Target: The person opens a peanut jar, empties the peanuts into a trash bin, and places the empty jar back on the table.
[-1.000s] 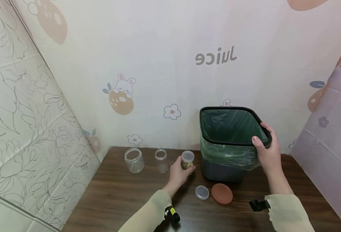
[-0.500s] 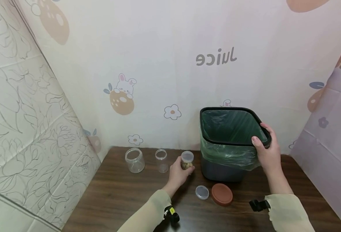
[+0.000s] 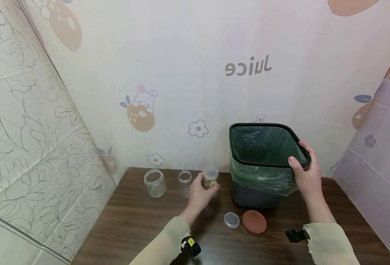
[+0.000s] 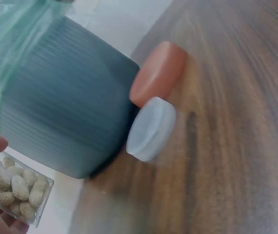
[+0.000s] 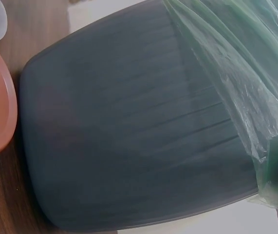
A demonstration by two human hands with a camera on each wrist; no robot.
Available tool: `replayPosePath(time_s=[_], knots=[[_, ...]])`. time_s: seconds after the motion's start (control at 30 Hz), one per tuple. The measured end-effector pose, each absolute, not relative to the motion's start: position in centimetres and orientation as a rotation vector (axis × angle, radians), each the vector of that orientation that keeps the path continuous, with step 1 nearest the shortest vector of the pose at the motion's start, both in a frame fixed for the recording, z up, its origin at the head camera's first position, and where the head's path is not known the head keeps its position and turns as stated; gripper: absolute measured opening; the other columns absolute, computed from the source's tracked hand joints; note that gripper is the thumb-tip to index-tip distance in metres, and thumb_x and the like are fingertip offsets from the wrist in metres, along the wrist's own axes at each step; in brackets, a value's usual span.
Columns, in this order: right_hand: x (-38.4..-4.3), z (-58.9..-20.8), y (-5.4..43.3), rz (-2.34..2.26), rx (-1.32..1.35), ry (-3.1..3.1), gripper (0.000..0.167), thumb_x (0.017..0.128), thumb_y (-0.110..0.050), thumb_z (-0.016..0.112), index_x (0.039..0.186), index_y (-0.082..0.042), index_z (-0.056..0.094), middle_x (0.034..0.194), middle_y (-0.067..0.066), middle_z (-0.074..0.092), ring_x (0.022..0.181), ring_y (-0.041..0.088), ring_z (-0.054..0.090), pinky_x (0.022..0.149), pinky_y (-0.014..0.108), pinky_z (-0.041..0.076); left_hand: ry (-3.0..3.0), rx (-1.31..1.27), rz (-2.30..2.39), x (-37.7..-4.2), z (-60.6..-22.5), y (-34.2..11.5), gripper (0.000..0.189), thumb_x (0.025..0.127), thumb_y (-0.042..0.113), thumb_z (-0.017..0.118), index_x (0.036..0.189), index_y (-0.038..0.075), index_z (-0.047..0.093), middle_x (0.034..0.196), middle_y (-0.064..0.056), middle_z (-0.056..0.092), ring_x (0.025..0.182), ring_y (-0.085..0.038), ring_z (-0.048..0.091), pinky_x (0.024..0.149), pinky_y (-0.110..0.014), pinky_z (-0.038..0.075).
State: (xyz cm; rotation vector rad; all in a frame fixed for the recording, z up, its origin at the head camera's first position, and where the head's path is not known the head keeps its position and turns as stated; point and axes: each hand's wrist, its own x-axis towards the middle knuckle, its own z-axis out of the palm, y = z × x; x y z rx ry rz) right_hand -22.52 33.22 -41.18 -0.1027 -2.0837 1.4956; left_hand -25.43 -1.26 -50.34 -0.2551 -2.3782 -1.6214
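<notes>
My left hand grips a small clear jar of peanuts with a translucent lid. It appears slightly raised above the table, just left of the trash can. My right hand holds the right front corner of the dark trash can's black rim, thumb in front and fingers over the far side. A green plastic liner hangs over the can's outside and covers its inner walls. The can's dark ribbed body stands upright on the table. In the right wrist view only a sliver of the hand shows.
On the wooden table, a wide clear jar and a narrower clear jar stand open at the back left. A translucent lid and a reddish-orange lid lie in front of the can. A patterned wall covering rises behind.
My left hand has shifted a little left and up with the jar of peanuts, toward the narrower clear jar. My right hand stays on the trash can's rim.
</notes>
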Motion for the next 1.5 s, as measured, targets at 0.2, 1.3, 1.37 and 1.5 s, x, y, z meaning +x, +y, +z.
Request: replayPosePath(time_s=[0.2,1.3,1.37,1.5], knots=[[-22.2,-41.1,33.1,1.540,-0.099,-2.090,0.073,0.104,-0.033,0.064,0.170,-0.037,0.036,0.168,0.007,0.040,0.123,0.015,0.047,0.092,0.025,0.039,-2.337,-0.306,-1.604,-24.6,-48.2,-2.4,0.048,0.085,0.030,0.091,0.125,0.013,0.070,0.113,-0.001,0.074,0.103,-0.018,0.067,0.089,-0.039,0.055],[-18.7,-39.1,32.2,1.102,0.024,-2.271,0.094,0.099,-0.036,0.078,0.175,-0.028,0.024,0.181,0.009,0.022,0.162,0.048,0.024,0.122,0.081,0.018,-2.389,-0.545,-1.252,-21.0,-45.7,-7.2,0.062,0.076,0.018,0.094,0.133,0.013,0.071,0.121,-0.004,0.068,0.108,-0.019,0.067,0.092,-0.040,0.057],[-18.0,-39.1,31.3,1.024,0.024,-2.210,0.097,0.094,-0.035,0.083,0.174,-0.025,0.029,0.180,0.008,0.024,0.163,0.044,0.024,0.123,0.079,0.018,-2.407,-0.555,-1.249,-20.8,-45.6,-7.3,0.061,0.077,0.018,0.094,0.133,0.013,0.071,0.122,-0.004,0.068,0.108,-0.019,0.067,0.092,-0.041,0.057],[-16.7,-39.3,29.4,0.929,0.094,-2.027,0.095,0.086,-0.040,0.086,0.167,-0.014,0.044,0.176,0.011,0.033,0.162,0.040,0.028,0.126,0.073,0.021,-2.441,-0.586,-1.188,-20.3,-45.5,-7.5,0.061,0.078,0.019,0.093,0.134,0.014,0.070,0.123,-0.006,0.068,0.106,-0.019,0.067,0.091,-0.041,0.057]])
